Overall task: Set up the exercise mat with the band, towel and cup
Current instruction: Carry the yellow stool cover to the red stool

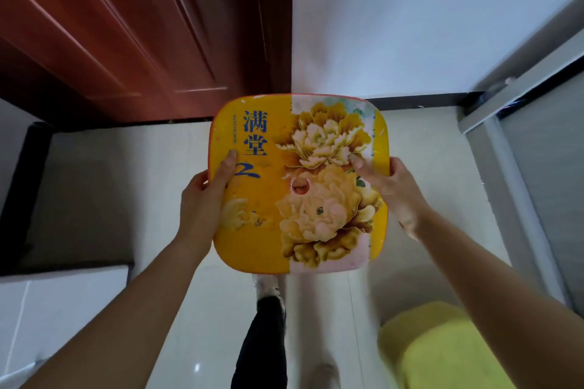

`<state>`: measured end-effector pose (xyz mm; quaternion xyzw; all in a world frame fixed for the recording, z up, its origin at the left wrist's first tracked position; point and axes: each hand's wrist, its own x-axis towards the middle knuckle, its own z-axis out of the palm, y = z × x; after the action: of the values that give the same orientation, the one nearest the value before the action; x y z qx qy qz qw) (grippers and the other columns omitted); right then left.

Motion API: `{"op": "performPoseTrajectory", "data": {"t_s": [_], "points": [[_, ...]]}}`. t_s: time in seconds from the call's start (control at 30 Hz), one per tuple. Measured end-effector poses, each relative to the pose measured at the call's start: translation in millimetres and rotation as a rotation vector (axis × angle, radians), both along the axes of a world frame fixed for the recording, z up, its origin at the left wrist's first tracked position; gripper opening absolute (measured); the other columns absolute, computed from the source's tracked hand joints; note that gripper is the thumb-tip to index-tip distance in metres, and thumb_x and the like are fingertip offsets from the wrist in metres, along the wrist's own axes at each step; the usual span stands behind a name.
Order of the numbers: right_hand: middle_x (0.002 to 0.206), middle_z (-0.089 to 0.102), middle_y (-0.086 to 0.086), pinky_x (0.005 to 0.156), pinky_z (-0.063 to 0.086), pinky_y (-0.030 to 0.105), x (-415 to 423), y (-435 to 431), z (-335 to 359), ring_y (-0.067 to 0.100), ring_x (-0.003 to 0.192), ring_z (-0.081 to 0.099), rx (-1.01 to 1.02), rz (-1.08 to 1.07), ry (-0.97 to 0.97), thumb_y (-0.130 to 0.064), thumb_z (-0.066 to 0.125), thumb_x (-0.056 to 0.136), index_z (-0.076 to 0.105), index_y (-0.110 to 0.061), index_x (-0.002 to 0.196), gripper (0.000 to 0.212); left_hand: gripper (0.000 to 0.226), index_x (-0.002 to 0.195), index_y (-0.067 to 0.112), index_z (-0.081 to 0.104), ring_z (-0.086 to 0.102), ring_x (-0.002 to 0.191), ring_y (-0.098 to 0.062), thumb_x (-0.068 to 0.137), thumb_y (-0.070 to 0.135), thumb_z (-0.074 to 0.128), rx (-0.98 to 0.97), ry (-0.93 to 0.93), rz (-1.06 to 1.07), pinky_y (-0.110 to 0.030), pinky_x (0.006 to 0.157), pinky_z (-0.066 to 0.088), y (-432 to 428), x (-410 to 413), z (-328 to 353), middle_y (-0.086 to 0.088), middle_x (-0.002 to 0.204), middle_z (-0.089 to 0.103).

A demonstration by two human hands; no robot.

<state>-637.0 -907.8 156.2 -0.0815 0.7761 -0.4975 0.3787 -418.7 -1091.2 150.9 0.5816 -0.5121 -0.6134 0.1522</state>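
Pale tiled floor (132,167) below, dark red door (126,25) far left, white wall (410,16) far right.
Held up over the floor between both hands: square yellow tin (297,186) with peony print and blue characters. Left hand (202,202) closed on its left edge, thumb on the lid; right hand (392,189) likewise clamped on the right edge. Near right, blurred yellow towel (442,354) low in view.

- A square, round-cornered yellow board (298,181) printed with large pale peonies and blue Chinese characters is held face-up above the pale tiled floor.
- Its left and right edges are gripped by the left hand (205,199) and the right hand (392,189), thumbs laid on the printed face.
- A small round hole is seen near its centre.
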Motion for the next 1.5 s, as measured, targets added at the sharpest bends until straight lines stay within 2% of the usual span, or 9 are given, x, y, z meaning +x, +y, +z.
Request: {"op": "performPoseTrajectory", "data": {"t_s": [0.1, 0.3, 0.4, 0.77, 0.93, 1.07, 1.23, 1.37, 1.5], "points": [[0.106, 0.069, -0.003, 0.067, 0.052, 0.024, -22.9, -43.9, -23.9, 0.011, 0.090, 0.069, 0.065, -0.009, -0.020, -0.067, 0.078, 0.049, 0.055, -0.017, 0.118, 0.088, 0.065, 0.096, 0.031, 0.071, 0.075, 0.071, -0.010, 0.055, 0.081, 0.064, 0.084, -0.048, -0.059, -0.019, 0.049, 0.054, -43.6, -21.6, -21.5, 0.012, 0.083, 0.077], [0.100, 0.071, -0.006, 0.062, 0.054, 0.019, -48.3, -96.7, -78.5, 0.005, 0.079, 0.072, 0.144, -0.058, -0.114, -0.066, 0.078, 0.047, 0.060, -0.018, 0.117, 0.087, 0.063, 0.084, 0.035, 0.074, 0.074, 0.066, -0.008, 0.052, 0.087, 0.059, 0.239, -0.161, -0.149, -0.017, 0.046, 0.052, -98.8, -51.2, -71.8, 0.012, 0.077, 0.077], [0.099, 0.073, -0.006, 0.053, 0.053, 0.014, -57.6, -110.3, -106.7, 0.002, 0.073, 0.073, 0.166, -0.076, -0.185, -0.063, 0.080, 0.048, 0.063, -0.021, 0.116, 0.082, 0.063, 0.081, 0.035, 0.074, 0.074, 0.069, -0.010, 0.046, 0.086, 0.063, 0.306, -0.217, -0.148, -0.022, 0.053, 0.052, -108.6, -65.1, -100.5, 0.012, 0.075, 0.077], [0.116, 0.070, 0.005, 0.092, 0.056, 0.042, -90.6, -134.2, -187.7, 0.024, 0.100, 0.070, 0.277, -0.025, -0.359, -0.065, 0.082, 0.055, 0.060, -0.023, 0.126, 0.085, 0.089, 0.129, 0.034, 0.056, 0.067, 0.104, -0.025, 0.054, 0.082, 0.065, 0.345, -0.221, -0.054, -0.048, 0.094, 0.053, -105.7, -99.2, -177.8, 0.004, 0.118, 0.069], [0.111, 0.074, -0.002, 0.075, 0.059, 0.029, -97.2, -138.7, -210.8, 0.014, 0.092, 0.074, 0.258, 0.080, -0.431, -0.060, 0.082, 0.057, 0.060, -0.026, 0.126, 0.080, 0.078, 0.132, 0.036, 0.052, 0.064, 0.109, -0.022, 0.067, 0.079, 0.060, 0.346, -0.280, -0.112, -0.047, 0.098, 0.051, -109.3, -103.3, -208.3, 0.006, 0.122, 0.066], [0.105, 0.073, -0.009, 0.055, 0.052, 0.010, -101.2, -138.9, -229.3, 0.002, 0.082, 0.072, 0.287, 0.154, -0.387, -0.060, 0.083, 0.054, 0.060, -0.027, 0.125, 0.082, 0.062, 0.126, 0.035, 0.056, 0.066, 0.102, -0.019, 0.076, 0.071, 0.057, 0.238, -0.353, -0.190, -0.037, 0.088, 0.053, -109.8, -98.2, -230.1, 0.007, 0.115, 0.068], [0.097, 0.078, -0.007, 0.060, 0.058, 0.019, -101.7, -132.1, -247.1, 0.009, 0.084, 0.075, 0.251, 0.086, -0.442, -0.049, 0.089, 0.056, 0.066, -0.023, 0.119, 0.072, 0.070, 0.116, 0.040, 0.060, 0.067, 0.093, -0.006, 0.060, 0.082, 0.061, 0.282, -0.318, -0.260, -0.026, 0.072, 0.053, -119.1, -89.2, -239.4, 0.020, 0.101, 0.070], [0.114, 0.073, 0.005, 0.091, 0.055, 0.046, -104.0, -130.9, -256.0, 0.026, 0.102, 0.071, 0.189, 0.081, -0.597, -0.035, 0.086, 0.060, 0.058, -0.021, 0.128, 0.074, 0.068, 0.104, 0.043, 0.067, 0.069, 0.096, -0.009, 0.049, 0.082, 0.066, 0.456, -0.248, -0.263, -0.031, 0.081, 0.054, -125.9, -83.7, -244.5, 0.016, 0.103, 0.074], [0.118, 0.071, 0.010, 0.099, 0.049, 0.052, -104.6, -130.9, -256.6, 0.033, 0.107, 0.068, 0.184, 0.079, -0.686, -0.032, 0.084, 0.063, 0.057, -0.018, 0.130, 0.074, 0.071, 0.114, 0.036, 0.067, 0.072, 0.100, -0.019, 0.051, 0.068, 0.076, 0.530, -0.101, -0.139, -0.038, 0.083, 0.056, -121.7, -85.0, -243.8, 0.006, 0.110, 0.075]]}}
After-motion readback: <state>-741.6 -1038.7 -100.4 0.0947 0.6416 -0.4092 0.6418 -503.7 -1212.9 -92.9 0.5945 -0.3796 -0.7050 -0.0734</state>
